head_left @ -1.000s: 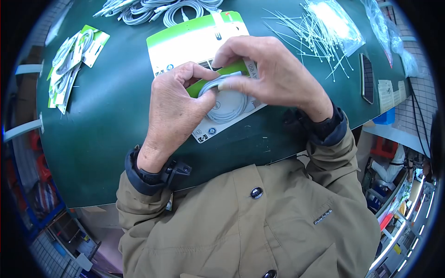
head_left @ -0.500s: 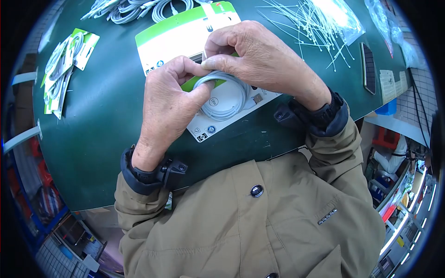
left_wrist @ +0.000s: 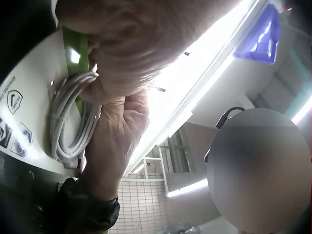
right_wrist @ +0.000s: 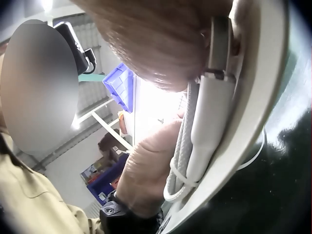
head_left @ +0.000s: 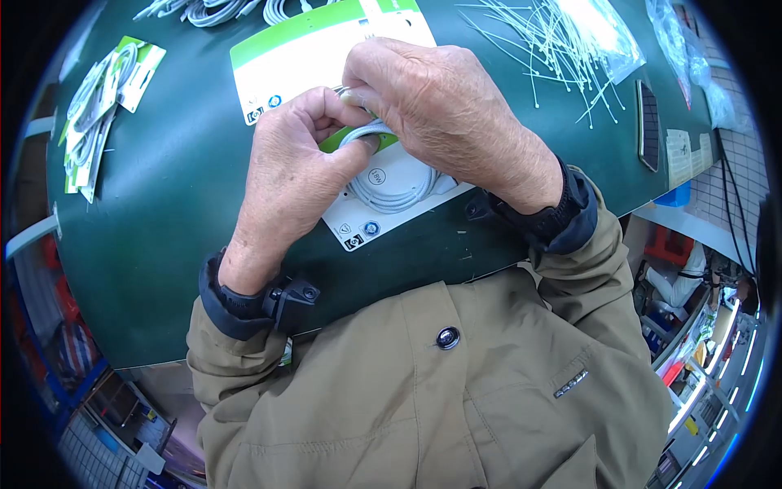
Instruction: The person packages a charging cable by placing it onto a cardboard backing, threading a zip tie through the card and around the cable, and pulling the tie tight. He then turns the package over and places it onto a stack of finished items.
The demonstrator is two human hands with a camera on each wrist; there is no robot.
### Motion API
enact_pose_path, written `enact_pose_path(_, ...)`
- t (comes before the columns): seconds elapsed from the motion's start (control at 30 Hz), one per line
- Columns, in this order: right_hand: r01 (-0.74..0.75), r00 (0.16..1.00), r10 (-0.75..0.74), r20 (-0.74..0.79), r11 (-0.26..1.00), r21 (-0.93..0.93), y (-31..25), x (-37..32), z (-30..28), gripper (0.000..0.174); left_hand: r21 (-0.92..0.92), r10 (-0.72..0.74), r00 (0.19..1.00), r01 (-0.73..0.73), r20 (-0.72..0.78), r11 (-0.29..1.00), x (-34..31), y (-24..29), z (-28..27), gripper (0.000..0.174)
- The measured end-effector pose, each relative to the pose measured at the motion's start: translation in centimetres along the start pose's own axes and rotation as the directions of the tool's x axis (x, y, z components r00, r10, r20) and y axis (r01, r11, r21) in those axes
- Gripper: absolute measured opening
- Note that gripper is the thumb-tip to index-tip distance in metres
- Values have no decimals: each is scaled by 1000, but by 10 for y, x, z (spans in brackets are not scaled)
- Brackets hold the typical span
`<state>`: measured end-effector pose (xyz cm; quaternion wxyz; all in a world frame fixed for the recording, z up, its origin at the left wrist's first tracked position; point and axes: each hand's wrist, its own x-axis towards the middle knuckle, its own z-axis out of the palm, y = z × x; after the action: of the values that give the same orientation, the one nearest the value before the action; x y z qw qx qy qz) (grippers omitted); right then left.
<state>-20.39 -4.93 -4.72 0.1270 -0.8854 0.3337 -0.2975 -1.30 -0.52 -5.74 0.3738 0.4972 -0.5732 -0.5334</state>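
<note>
A coiled white-grey cable (head_left: 407, 200) lies on a white-and-green printed card (head_left: 338, 220) in front of the person. The left hand (head_left: 285, 167) holds the coil's upper left side, its thumb inside the loop and index finger curled above. Across from it, the right hand (head_left: 452, 114) arches over the coil's top, thumb and index drawn together close to the left fingertips; I cannot tell what they pinch. In the right wrist view, a USB plug (right_wrist: 212, 112) with a metal end lies along the card under the right hand. A thin tie (right_wrist: 183, 175) circles the cable there.
Another white-and-green card (head_left: 301, 61) lies just beyond the hands. Carded cables (head_left: 98, 114) sit at left and loose grey cables (head_left: 216, 10) at the back. White cable ties (head_left: 562, 49) and a phone (head_left: 648, 126) are at right.
The right thumb and fingers were apart around the coil's top. They have come together beside the left fingertips, and the right hand has rolled over the coil. The left hand keeps its hold.
</note>
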Motion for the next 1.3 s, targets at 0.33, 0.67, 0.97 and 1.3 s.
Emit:
enact_pose_path(0.33,14,998,-12,-55,999,49,1,1,3,9,19,31,999,-31,11,999,-3,5,3,14)
enact_pose_path(0.67,-23,997,26,-68,999,47,3,1,6,11,-23,24,1000,-24,16,999,-3,1,4,13)
enact_pose_path(0.97,-60,987,74,-139,993,100,3,1,12,12,11,19,1000,-20,12,1000,-3,2,4,12)
enact_pose_path(1.3,-133,988,145,-56,976,175,6,1,14,22,9,15,1000,-15,11,1000,-3,0,4,13)
